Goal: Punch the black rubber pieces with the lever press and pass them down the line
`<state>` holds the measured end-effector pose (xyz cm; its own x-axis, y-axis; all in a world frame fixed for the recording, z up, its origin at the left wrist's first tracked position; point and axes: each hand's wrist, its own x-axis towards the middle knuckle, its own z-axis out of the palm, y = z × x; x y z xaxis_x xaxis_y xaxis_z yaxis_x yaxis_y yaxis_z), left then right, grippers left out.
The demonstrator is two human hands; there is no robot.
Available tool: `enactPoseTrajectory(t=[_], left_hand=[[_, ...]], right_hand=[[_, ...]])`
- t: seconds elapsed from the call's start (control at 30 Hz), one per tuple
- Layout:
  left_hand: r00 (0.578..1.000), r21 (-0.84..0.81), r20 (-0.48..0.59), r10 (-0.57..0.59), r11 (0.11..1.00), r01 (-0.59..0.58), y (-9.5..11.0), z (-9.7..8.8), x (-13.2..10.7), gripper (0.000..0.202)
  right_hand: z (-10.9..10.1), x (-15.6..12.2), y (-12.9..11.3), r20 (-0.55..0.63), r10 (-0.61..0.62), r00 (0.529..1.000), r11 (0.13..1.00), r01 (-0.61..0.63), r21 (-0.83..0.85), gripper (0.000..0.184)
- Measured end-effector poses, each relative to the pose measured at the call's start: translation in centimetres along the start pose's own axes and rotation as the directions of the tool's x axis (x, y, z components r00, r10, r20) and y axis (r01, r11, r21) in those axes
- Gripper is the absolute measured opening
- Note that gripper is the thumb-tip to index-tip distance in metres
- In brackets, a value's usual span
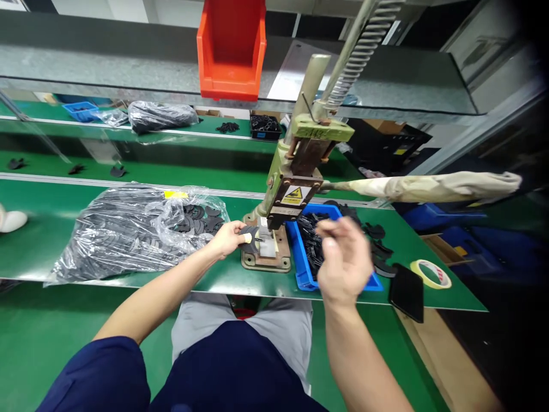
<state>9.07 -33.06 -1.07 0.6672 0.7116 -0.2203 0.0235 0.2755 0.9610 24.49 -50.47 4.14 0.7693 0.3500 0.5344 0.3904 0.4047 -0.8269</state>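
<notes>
My left hand [229, 238] pinches a flat black curved plastic part [250, 240], its far end over the base plate [266, 261] of a green hand press [295, 171]. A finger of that hand has a pale wrapping. My right hand [345, 257], smeared by motion, is raised above a blue bin [303, 269] of small black parts [313, 237]. Its fingers look curled, but whether anything is in them does not show. The press lever [429, 186], wrapped in cloth, sticks out to the right above that hand.
Left of the press lies a clear plastic bag [115, 234] of black parts. Loose black parts [381, 252], a black phone-like slab [406, 293] and a tape roll [431, 274] lie right of the bin. An orange bin [231, 86] hangs over the bench.
</notes>
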Motion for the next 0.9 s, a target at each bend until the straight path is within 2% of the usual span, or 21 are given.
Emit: enactPoseTrajectory(t=[0.03,0.07,0.13,0.17,0.23,0.3,0.33,0.37,0.43,0.5,0.53,0.6,0.67,0.77,0.9], left_hand=[[1.000,0.005,0.018,0.018,1.000,-0.018,0.1,-0.2,-0.4,0.031],[0.999,0.014,0.041,0.033,0.999,-0.033,0.2,-0.3,-0.7,0.033],[0.993,0.044,0.101,0.061,0.997,-0.066,0.3,-0.2,-1.4,0.034],[0.987,0.067,0.139,0.079,0.994,-0.089,0.4,-0.2,-1.8,0.034],[0.964,0.129,0.238,0.121,0.979,-0.155,0.9,0.0,-2.5,0.030],[0.917,0.220,0.363,0.166,0.941,-0.257,1.6,0.2,-3.3,0.024],[0.882,0.276,0.430,0.191,0.903,-0.330,2.1,0.2,-3.8,0.021],[0.838,0.332,0.500,0.220,0.844,-0.420,2.6,0.3,-4.2,0.018],[0.721,0.415,0.636,0.275,0.667,-0.619,3.6,0.4,-4.9,0.016],[0.593,0.432,0.750,0.291,0.462,-0.774,4.3,0.5,-5.5,0.020],[0.539,0.423,0.794,0.281,0.382,-0.822,4.5,0.7,-5.6,0.024],[0.473,0.397,0.843,0.257,0.296,-0.869,4.7,1.0,-5.8,0.029],[0.452,0.373,0.853,0.261,0.299,-0.878,4.7,1.3,-5.8,0.028],[0.463,0.350,0.830,0.310,0.357,-0.866,4.7,1.9,-5.9,0.022],[0.463,0.334,0.828,0.317,0.384,-0.861,5.3,2.7,-6.8,0.019]], right_hand=[[0.1,-1.3,1.1,0.111,0.232,0.966,0.973,-0.230,-0.028,0.039],[0.3,-2.5,2.2,0.189,0.378,0.906,0.926,-0.374,-0.057,0.037],[0.8,-3.9,3.9,0.324,0.587,0.742,0.801,-0.591,-0.096,0.038],[1.1,-4.2,4.5,0.383,0.635,0.671,0.750,-0.654,-0.097,0.040],[1.5,-4.4,5.2,0.522,0.702,0.486,0.620,-0.776,-0.111,0.042],[1.4,-4.5,5.1,0.645,0.703,0.300,0.492,-0.860,-0.136,0.042],[1.2,-4.7,5.0,0.690,0.687,0.228,0.440,-0.886,-0.145,0.041],[1.0,-5.0,4.9,0.724,0.668,0.174,0.396,-0.907,-0.147,0.042],[0.6,-6.0,4.6,0.769,0.631,0.106,0.329,-0.934,-0.142,0.044],[0.2,-7.4,4.6,0.795,0.601,0.078,0.289,-0.949,-0.126,0.049],[0.1,-8.0,4.6,0.803,0.591,0.080,0.279,-0.954,-0.110,0.050],[-0.3,-9.1,4.7,0.812,0.573,0.113,0.277,-0.959,-0.063,0.049],[-0.7,-9.8,4.7,0.814,0.558,0.162,0.292,-0.956,-0.010,0.048],[-1.7,-10.2,4.3,0.808,0.542,0.232,0.342,-0.939,0.040,0.047],[-2.8,-10.4,3.3,0.770,0.551,0.322,0.437,-0.897,0.062,0.036]])
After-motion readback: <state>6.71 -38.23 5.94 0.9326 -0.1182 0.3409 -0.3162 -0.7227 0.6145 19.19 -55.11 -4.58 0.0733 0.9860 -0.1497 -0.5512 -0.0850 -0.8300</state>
